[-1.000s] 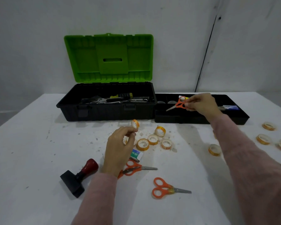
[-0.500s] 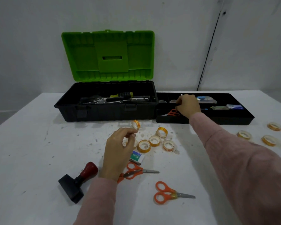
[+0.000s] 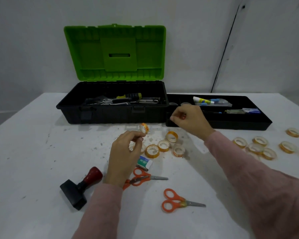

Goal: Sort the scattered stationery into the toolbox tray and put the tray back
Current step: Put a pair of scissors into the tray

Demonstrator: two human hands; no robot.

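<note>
Here, closest in, a pair of orange-handled scissors (image 3: 179,200) lies flat on the white table (image 3: 33,152), blades pointing right. Left of it a rubber stamp (image 3: 81,187) with a red knob and black base lies on its side. A second pair of scissors (image 3: 145,176) lies just beyond, one handle loop hidden under the left wrist, with a small green-and-white box (image 3: 145,163) marked 10-M just beside its upper loop. The left hand (image 3: 126,154) is raised over these, thumb and forefinger pinching a tape roll (image 3: 144,128) by its rim, clear of the table; the other fingers are curled in. Past it a loose cluster of tape rolls (image 3: 164,145) lies on the table, and a second cluster (image 3: 259,147) lies well apart to the right, beyond the right sleeve (image 3: 248,169). The right hand (image 3: 190,120) is at the left end of the black tray (image 3: 231,125), which sits on the table against the right end of the toolbox (image 3: 110,116); its fingers are curled with a speck of orange between them, but whether they grip anything I cannot tell. Farther along the tray lies a glue tube (image 3: 202,100). The toolbox stands open, green lid (image 3: 116,52) upright, a yellow-and-black screwdriver (image 3: 129,96) and metal tools inside.
</note>
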